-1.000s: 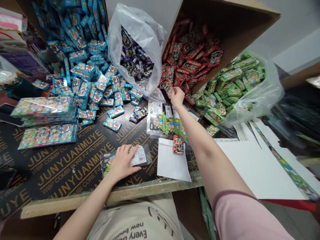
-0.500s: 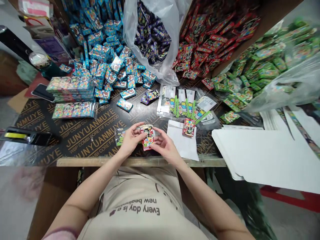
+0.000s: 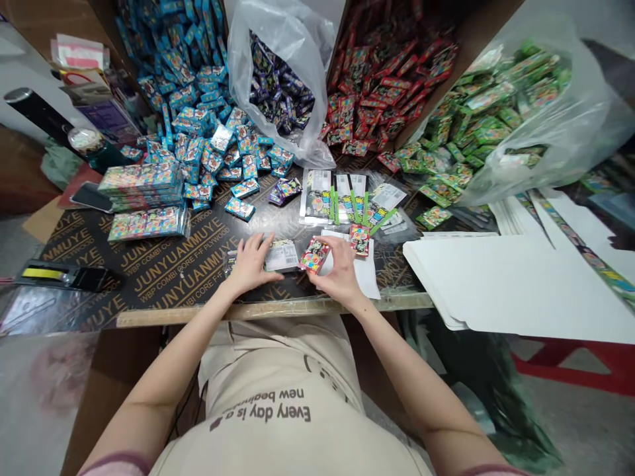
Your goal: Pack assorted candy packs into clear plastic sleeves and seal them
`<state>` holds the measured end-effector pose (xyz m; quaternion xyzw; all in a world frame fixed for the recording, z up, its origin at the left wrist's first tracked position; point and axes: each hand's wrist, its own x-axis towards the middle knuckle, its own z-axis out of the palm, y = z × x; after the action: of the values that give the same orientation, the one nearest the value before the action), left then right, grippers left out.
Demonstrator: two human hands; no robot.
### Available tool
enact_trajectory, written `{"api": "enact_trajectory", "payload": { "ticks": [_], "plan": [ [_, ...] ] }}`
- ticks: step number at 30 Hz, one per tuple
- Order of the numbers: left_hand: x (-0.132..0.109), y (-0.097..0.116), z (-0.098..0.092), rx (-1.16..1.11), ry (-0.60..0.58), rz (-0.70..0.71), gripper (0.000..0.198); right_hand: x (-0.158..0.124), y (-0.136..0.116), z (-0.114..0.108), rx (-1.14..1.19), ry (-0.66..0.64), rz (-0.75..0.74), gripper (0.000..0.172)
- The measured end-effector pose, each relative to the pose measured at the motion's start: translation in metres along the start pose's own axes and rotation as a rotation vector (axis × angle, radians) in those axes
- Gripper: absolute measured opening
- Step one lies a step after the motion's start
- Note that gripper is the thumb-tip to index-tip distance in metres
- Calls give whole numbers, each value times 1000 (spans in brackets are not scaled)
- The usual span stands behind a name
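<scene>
Red packet (image 3: 314,256), right there near the counter's (image 3: 163,277) front edge, pinched by the right hand's (image 3: 338,274) fingers! Left hand (image 3: 253,264), fingers spread loose over a printed pouch (image 3: 282,256). Just beyond the right fingers, a second red packet (image 3: 360,240) lies on white paper (image 3: 366,277). Black plywood underneath, gold lettering, pale wooden edge (image 3: 268,308). Along the back: blue packets (image 3: 198,132) heaped left, purple packets (image 3: 282,92) in a clear bag, red heap (image 3: 372,99) in cardboard, green packets (image 3: 486,125) far right. White sheets (image 3: 520,284) jut over the right side; below, a red frame (image 3: 546,373) on grey floor (image 3: 605,436).
</scene>
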<state>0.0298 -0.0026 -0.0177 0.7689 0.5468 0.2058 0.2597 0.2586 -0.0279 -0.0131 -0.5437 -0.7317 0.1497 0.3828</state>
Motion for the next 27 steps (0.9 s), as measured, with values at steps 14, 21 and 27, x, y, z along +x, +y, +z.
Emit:
{"api": "enact_trajectory", "payload": {
  "ticks": [14, 21, 27],
  "plan": [
    [-13, -12, -6, -25, -102, 121, 124, 0, 21, -18, 384, -332, 56, 94],
    [-13, 1, -19, -136, -112, 45, 126, 10, 16, -26, 339, -279, -41, 91],
    [-16, -4, -18, -219, -89, -12, 121, 13, 9, -30, 383, -261, -60, 94]
  ]
}}
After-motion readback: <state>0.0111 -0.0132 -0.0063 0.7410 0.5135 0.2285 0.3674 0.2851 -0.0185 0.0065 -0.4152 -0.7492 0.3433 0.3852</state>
